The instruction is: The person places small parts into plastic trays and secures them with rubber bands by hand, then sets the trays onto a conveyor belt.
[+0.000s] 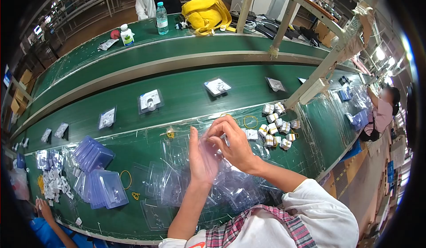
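While your left hand point(199, 164) holds clear plastic point(213, 156) toward the table's point(120, 220) far edge, your right hand point(237, 145) curls beside it, grasp indistinct; handling calls for light fingers.

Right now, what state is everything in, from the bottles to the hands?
Water bottle: upright, cap on.
White bottle: upright, cap on.
Yellow cloth: crumpled in a heap.
Packs on the belt: spaced out in a row.
Bluish plastic trays: stacked, fanned out.
Small white bundles: grouped together.
Left hand: thumb raised, grip unclear.
Right hand: fingers bent beside the left hand, grip unclear.
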